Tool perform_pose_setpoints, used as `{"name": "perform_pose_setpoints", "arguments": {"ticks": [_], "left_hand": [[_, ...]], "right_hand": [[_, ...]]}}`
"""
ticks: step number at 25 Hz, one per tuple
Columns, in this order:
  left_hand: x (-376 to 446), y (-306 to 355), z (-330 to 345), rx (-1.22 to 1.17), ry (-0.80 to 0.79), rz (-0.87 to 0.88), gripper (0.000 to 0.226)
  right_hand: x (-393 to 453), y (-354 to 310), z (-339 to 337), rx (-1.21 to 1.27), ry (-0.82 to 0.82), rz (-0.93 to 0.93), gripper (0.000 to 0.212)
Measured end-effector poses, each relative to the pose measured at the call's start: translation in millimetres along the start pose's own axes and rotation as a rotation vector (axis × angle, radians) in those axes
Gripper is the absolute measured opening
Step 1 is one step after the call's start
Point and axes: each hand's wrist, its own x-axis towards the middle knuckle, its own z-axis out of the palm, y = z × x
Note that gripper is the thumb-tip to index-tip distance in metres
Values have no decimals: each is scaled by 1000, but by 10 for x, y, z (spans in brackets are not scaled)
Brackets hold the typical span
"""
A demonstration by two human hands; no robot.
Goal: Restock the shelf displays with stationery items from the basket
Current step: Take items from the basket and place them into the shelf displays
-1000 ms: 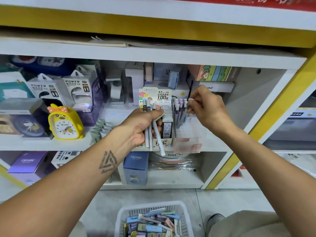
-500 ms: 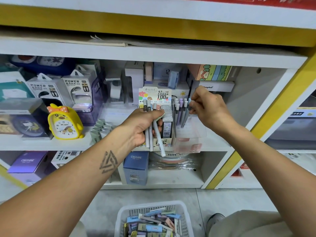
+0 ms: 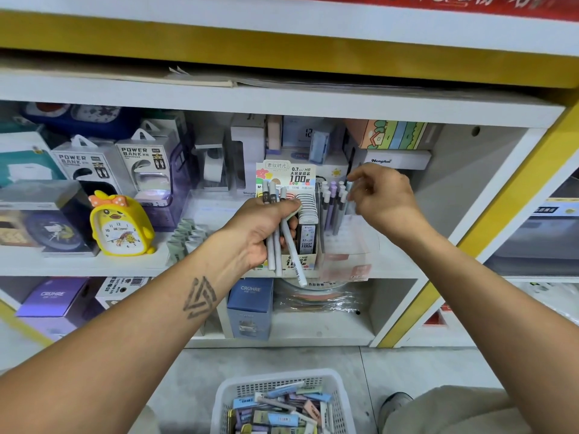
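Note:
My left hand grips a bundle of grey-white mechanical pencils in front of the colourful lead-refill display box on the middle shelf. Their tips point down past the shelf edge. Just right of that box stands a clear display holder with several purple, white and blue pencils upright in it. My right hand hovers at the tops of those pencils with fingers loosely spread and blurred, beside a pale blue pencil that stands in the holder. A white basket of stationery packs sits on the floor below.
On the left of the shelf are a yellow duck alarm clock and power bank boxes. Grey clips lie left of my left hand. Blue and purple boxes fill the lower shelf. My knee and shoe are right of the basket.
My right hand lowered a pale blue pencil into the clear holder and its fingers have spread away from it. My left hand and its bundle stayed put.

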Motion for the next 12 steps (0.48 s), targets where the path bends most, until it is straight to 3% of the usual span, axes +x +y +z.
{"name": "perform_pose_setpoints", "arguments": {"ticks": [3, 5, 12], "left_hand": [[-9, 14, 12, -17, 21, 30, 11], [-23, 19, 22, -56, 35, 49, 10], [3, 40, -23, -88, 86, 116, 17]], "right_hand": [[-178, -238, 40, 333, -345, 40, 4], [-293, -349, 142, 373, -554, -14, 21], [-362, -477, 246, 560, -628, -7, 34]]}}
